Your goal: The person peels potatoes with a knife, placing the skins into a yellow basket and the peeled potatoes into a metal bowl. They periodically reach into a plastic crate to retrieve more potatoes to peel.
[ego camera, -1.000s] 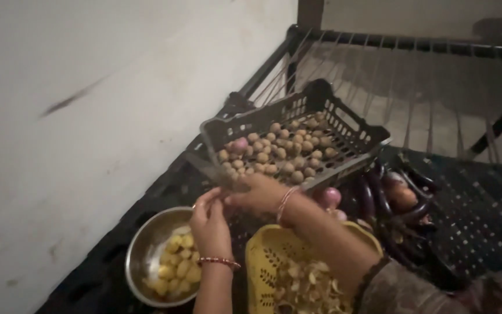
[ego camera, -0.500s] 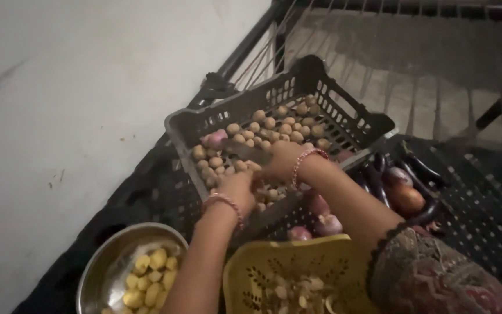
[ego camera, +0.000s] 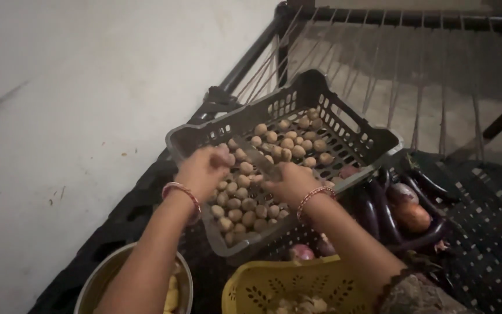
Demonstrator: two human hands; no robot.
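Both hands reach into tilted grey slotted plastic crate (ego camera: pixel 344 136) of small round tan potatoes (ego camera: pixel 245 206): left hand (ego camera: pixel 203 170) curled over potatoes, right hand (ego camera: pixel 289 181) gripping thin blade-like tool (ego camera: pixel 257 158). Yellow perforated basket (ego camera: pixel 262 288) below, steel bowl (ego camera: pixel 97 279) beside.

So I'm looking at the dark slotted plastic crate (ego camera: pixel 344 131), tilted with its far end raised; it's filled with small round tan potatoes (ego camera: pixel 274 145), mostly piled toward the near low corner; a long knife (ego camera: pixel 257 158) lies across them.
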